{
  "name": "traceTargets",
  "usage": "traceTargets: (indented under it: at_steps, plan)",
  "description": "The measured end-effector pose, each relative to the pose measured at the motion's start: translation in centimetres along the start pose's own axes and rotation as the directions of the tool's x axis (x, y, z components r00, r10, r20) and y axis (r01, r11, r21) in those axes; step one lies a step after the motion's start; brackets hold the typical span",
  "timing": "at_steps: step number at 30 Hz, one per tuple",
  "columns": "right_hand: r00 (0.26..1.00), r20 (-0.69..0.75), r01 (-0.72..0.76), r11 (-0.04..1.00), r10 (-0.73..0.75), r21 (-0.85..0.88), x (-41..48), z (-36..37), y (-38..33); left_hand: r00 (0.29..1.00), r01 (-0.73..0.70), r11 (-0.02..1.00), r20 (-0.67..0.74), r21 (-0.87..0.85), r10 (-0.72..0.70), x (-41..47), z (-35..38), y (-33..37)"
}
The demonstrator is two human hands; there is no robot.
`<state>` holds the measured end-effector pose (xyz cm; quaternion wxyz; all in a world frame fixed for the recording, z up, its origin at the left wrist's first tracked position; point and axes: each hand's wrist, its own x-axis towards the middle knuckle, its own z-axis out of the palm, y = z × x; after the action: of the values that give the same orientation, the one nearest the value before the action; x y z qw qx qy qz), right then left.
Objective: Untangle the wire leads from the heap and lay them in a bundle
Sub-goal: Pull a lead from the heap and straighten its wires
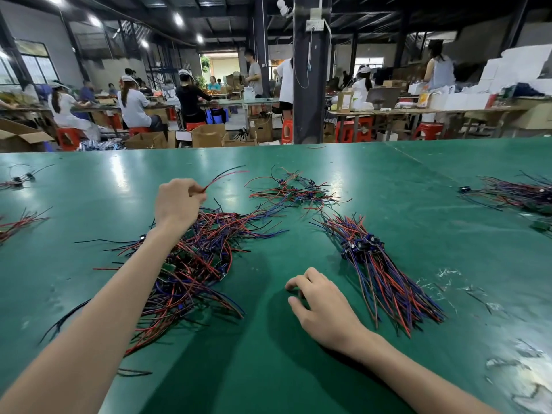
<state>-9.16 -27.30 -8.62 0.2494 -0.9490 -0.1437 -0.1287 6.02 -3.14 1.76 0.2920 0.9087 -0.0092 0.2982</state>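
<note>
Mid-sort on a green tabletop [298, 369]: left hand [177, 201] pinching a red-and-black wire lead [224, 176] lifted above the tangled heap [191, 264]; right hand [321, 303] empty, loosely curled beside the aligned bundle [382, 270]. Next, likely: freeing the lead, carrying it across to the bundle.

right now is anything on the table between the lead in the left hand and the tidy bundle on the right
Partly. The lead pinched in the left hand is raised over the heap. Toward the bundle lies a smaller loose tangle, slightly farther away; the nearer green table looks bare.
</note>
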Motion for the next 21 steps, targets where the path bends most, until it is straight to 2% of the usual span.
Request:
traceTargets:
  at_steps: [5, 7, 9, 12, 14, 16, 18, 21]
  plan:
    - [1.0, 0.004, -0.024, 0.999, 0.024, 0.045, 0.0, -0.2, 0.0, 0.99, -0.056, 0.951, -0.144, -0.304, 0.013, 0.2, -1.8, 3.0]
    - [0.998, -0.016, -0.056, 0.991, 0.059, 0.12, 0.1, -0.4, -0.1, 0.993, -0.03, 0.891, -0.119, -0.453, -0.027, 0.0, -2.3, 4.4]
    - [0.991, -0.076, -0.089, 0.966, 0.111, 0.244, 0.3, -0.6, -0.2, 0.997, 0.06, 0.756, 0.0, -0.652, -0.079, -0.9, -2.4, 5.8]
    - [0.948, -0.148, -0.175, 0.852, 0.281, 0.493, 0.6, -1.2, 0.0, 0.961, 0.274, 0.468, 0.26, -0.84, -0.097, -3.6, -1.9, 7.6]
    - [0.907, -0.105, -0.238, 0.701, 0.408, 0.672, 0.8, -1.6, 0.4, 0.891, 0.453, 0.26, 0.445, -0.853, -0.092, -5.8, -0.5, 8.3]
    - [0.889, -0.023, -0.248, 0.524, 0.457, 0.815, 1.0, -1.9, 0.7, 0.808, 0.589, 0.096, 0.584, -0.803, -0.074, -8.2, 1.7, 8.9]
    - [0.899, 0.042, -0.235, 0.401, 0.436, 0.885, 1.1, -2.0, 0.5, 0.736, 0.675, -0.006, 0.674, -0.738, -0.06, -10.4, 3.7, 9.3]
    - [0.915, 0.099, -0.244, 0.343, 0.391, 0.907, 1.1, -1.9, 0.4, 0.672, 0.735, -0.056, 0.737, -0.676, -0.069, -12.5, 5.5, 9.4]
